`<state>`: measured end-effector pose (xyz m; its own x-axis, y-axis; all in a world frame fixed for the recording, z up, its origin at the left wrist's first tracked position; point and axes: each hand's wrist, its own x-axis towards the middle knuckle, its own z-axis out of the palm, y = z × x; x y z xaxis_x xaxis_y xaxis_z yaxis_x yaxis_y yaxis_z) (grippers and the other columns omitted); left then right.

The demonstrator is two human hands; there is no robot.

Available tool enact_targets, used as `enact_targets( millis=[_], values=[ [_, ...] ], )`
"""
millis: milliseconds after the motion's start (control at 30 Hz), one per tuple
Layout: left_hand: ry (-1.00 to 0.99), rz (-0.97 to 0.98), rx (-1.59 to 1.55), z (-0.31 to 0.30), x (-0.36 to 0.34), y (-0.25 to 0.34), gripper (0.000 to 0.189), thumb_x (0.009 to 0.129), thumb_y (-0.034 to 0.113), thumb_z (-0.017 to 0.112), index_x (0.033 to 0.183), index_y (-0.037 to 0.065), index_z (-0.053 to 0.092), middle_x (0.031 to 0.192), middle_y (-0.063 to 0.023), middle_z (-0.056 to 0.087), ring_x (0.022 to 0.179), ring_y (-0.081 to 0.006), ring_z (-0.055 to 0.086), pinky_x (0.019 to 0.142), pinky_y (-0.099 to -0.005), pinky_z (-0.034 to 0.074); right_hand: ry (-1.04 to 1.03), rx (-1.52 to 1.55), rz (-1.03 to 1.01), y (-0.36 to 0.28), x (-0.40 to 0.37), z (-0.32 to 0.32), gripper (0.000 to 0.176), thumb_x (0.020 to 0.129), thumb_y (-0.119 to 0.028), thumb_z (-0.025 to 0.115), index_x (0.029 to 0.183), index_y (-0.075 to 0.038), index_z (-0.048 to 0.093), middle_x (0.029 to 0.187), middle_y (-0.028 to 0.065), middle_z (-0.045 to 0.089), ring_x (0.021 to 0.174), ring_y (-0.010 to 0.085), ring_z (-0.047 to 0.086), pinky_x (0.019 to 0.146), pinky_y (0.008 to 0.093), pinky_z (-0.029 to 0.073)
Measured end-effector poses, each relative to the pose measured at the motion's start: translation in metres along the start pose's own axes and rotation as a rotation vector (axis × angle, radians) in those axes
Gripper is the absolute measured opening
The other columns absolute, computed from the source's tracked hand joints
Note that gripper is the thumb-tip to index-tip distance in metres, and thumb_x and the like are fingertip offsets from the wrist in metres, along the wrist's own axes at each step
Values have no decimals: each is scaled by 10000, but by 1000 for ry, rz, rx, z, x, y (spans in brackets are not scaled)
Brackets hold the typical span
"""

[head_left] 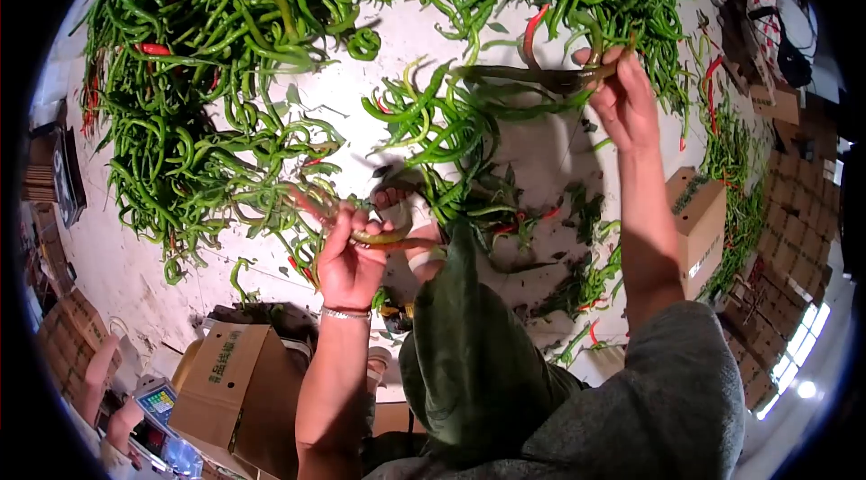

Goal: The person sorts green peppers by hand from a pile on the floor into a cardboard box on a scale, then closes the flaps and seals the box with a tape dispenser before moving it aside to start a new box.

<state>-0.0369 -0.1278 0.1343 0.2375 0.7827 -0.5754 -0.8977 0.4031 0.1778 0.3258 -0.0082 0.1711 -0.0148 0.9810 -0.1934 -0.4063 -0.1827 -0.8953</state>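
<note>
My left hand (352, 259), with a bracelet at the wrist, is closed around a few long peppers (383, 236), greenish and reddish, near my knee. Farther up on the right, my right hand (622, 96) is raised with its fingers closed on dark green peppers (541, 78) that point left. A red pepper (532, 36) hangs or lies beside them; I cannot tell which. Between my hands a small heap of green peppers (433, 119) lies on the white floor surface.
Large piles of green peppers (180, 20) spread across the top and left. Open cardboard boxes stand at lower left (221, 385) and right (699, 223). A scale (158, 401) and another person's arm (95, 381) show at lower left. Another person's legs are at upper right.
</note>
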Motion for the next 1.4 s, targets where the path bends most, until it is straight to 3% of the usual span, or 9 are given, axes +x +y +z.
enact_targets(
  millis=[233,467,500,733,933,1067,1167,1300,1400],
  values=[
    [-158,-194,17,31,25,-40,240,850,15,528,1078,27,602,1246,-172,505,915,-200,562,749,-272,447,-53,51,97,42,-37,39,220,882,-272,546,990,-89,492,1113,147,564,622,77,457,460,175,333],
    [117,-75,53,46,46,-58,339,795,42,620,1127,46,553,1086,-62,603,757,-133,519,679,-286,431,-291,-210,434,47,-59,74,219,793,-104,657,998,-83,584,953,-17,586,845,81,523,708,247,449],
    [153,-115,106,38,49,-52,312,790,27,624,1096,42,564,1004,-54,612,753,-125,521,646,-251,423,-473,-356,214,48,-54,75,206,811,-74,636,1011,-71,584,992,-3,589,918,112,535,779,265,462],
    [-13,-149,83,22,29,-4,154,826,67,595,971,82,544,1076,-112,598,755,-160,539,719,-287,461,-120,-994,376,42,-44,14,79,786,-58,591,864,-50,585,950,61,627,802,120,570,726,267,469],
    [-239,-191,286,39,5,17,130,838,50,581,946,47,508,1299,-226,447,966,-212,569,847,-338,461,317,-1073,-248,76,119,-78,292,828,-231,602,1078,-83,592,1045,103,627,916,223,590,804,308,445],
    [-136,-153,805,17,22,21,56,863,53,543,917,65,535,1251,-186,508,1093,-246,516,887,-352,440,394,-932,107,89,214,-69,452,865,-365,540,1245,-122,531,1250,104,539,1148,249,495,954,316,359],
    [-316,-124,-59,30,10,32,156,858,120,557,1009,91,526,1247,-224,495,1160,-331,481,949,-524,417,568,-843,348,94,233,-59,508,905,-410,476,1293,-81,474,1297,93,504,1177,234,459,982,317,323],
    [-136,-269,582,33,8,49,175,816,35,536,976,34,464,1105,-289,559,663,-271,641,773,-403,512,460,-1061,-101,110,189,-75,342,853,-295,548,1036,-20,633,919,123,669,827,224,625,772,325,459],
    [-283,-50,155,10,13,43,362,823,44,544,1177,94,485,1132,-170,592,653,-200,600,704,-416,518,339,-746,-142,109,123,-53,154,809,-165,612,866,-27,646,766,22,623,698,89,536,656,235,429]
  ],
)
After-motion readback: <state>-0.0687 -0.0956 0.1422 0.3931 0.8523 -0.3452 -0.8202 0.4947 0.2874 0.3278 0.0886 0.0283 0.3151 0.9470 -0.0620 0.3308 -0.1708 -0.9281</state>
